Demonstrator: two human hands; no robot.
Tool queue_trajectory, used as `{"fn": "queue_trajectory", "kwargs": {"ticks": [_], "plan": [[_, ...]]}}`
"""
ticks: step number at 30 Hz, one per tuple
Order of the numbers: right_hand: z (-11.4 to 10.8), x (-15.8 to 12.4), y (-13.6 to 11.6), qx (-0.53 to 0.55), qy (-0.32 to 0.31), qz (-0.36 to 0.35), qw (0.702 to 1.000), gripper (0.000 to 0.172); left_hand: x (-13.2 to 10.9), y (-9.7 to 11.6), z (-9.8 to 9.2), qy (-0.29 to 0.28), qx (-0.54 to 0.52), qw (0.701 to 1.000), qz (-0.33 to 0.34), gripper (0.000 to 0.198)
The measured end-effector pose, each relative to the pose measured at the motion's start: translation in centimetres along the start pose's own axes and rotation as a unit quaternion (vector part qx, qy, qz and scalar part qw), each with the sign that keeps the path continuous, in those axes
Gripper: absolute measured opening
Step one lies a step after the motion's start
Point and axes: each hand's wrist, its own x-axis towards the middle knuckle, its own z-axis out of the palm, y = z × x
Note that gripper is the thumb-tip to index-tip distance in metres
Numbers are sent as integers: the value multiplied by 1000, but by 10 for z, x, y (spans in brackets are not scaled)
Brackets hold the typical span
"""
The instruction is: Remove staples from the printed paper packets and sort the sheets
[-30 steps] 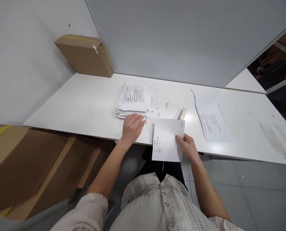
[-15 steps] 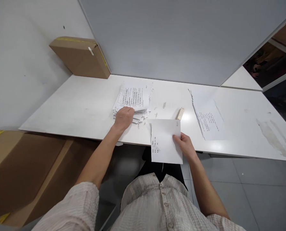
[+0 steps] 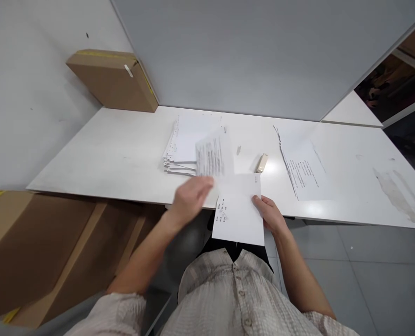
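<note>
Two hands are handling printed sheets at the near edge of a white tabletop (image 3: 123, 154).

The left hand (image 3: 190, 198) is gripping a printed sheet (image 3: 214, 156), blurred and tilted up just right of the paper stack (image 3: 181, 149). The right hand (image 3: 271, 215) is pinching the right edge of a mostly blank sheet (image 3: 240, 210) that is overhanging the tabletop's near edge. A small beige object (image 3: 262, 163) is lying beyond it, a second paper pile (image 3: 303, 168) further right, and a cardboard box (image 3: 113, 80) is sitting in the far left corner.
</note>
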Motion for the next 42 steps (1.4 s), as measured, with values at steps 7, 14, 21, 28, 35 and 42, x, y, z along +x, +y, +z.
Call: {"fn": "queue_trajectory", "kwargs": {"ticks": [7,14,21,28,35,42], "plan": [[-1,-6,12,33,61,10,998,52,-73,69,51,-165,-10,975,147,18],[-10,-18,18,-20,48,-78,996,48,-76,66,53,-218,-93,967,98,25],[-5,-41,-23,-91,84,-250,960,25,-18,47,38,-38,-264,924,-276,71],[6,-27,-62,-82,94,-417,900,16,34,73,42,155,-376,884,-230,32],[-7,13,-40,-49,94,-402,909,23,27,65,62,114,-358,893,-249,28],[-7,12,-38,-66,102,-406,906,26,29,63,62,120,-331,908,-227,29]]}}
